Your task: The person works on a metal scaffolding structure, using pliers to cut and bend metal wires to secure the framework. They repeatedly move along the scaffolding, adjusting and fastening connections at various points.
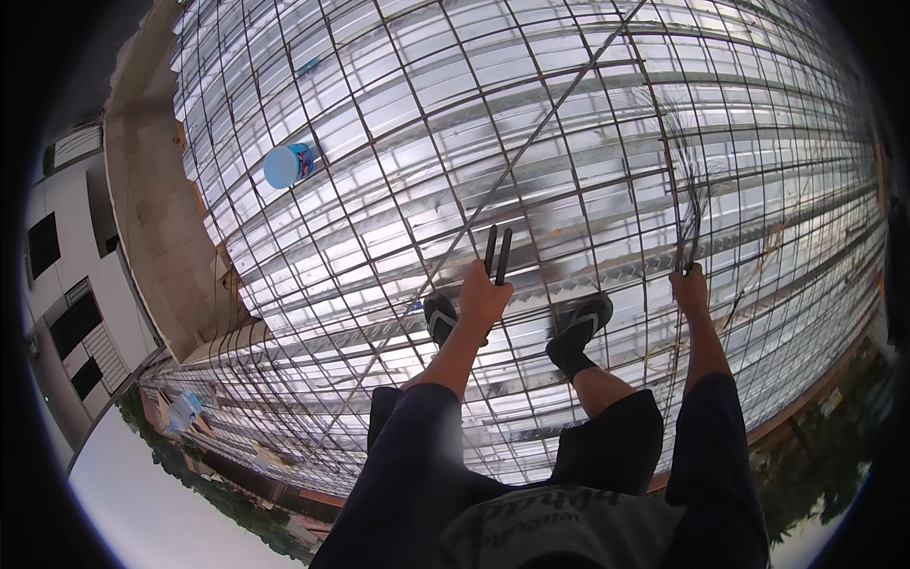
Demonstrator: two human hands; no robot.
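My left hand (pixel 484 297) is closed around pincers (pixel 503 254); two dark parallel handles stick out past the fist, and the rest of the tool is hidden. Off to the right, my right hand (pixel 690 287) grips a bundle of thin tie wires (pixel 695 213), whose loose ends fan out away from me. Both hands are above a grid of steel rebar (pixel 424 116), which lies over shiny ribbed metal decking (pixel 346 71). Neither hand is plainly touching the bars.
My feet, in dark shoes (pixel 589 318), stand on the mesh. A blue bucket (pixel 287 166) sits at the far left. One long bar (pixel 512 166) crosses the grid diagonally. Beyond the left edge are a concrete ledge (pixel 152 180) and a white building (pixel 81 275).
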